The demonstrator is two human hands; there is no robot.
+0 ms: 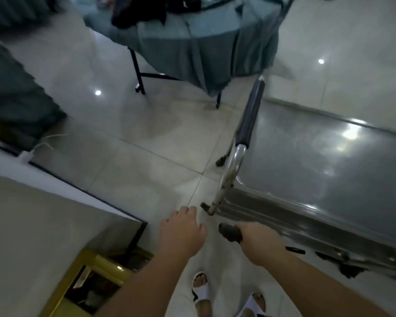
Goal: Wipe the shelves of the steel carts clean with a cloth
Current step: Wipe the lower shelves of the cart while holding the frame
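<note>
Steel cart point(318, 170) stands right of centre on the tiled floor point(128, 124), top shelf bare and reflective, padded handle point(249, 115) at its left end. Right hand point(257, 239), grip curled round a dark object point(229, 232), identity unclear, just beside the cart's near corner. Left hand point(181, 229) hangs free, fingers loosely curled, holding nothing. Draped surface point(192, 42) beyond.

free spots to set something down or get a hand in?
Steel cart top shelf is bare from its padded handle to the near rim. Open floor lies between cart and draped table. It is tight at the cart's near corner, where left hand and right hand meet.
</note>
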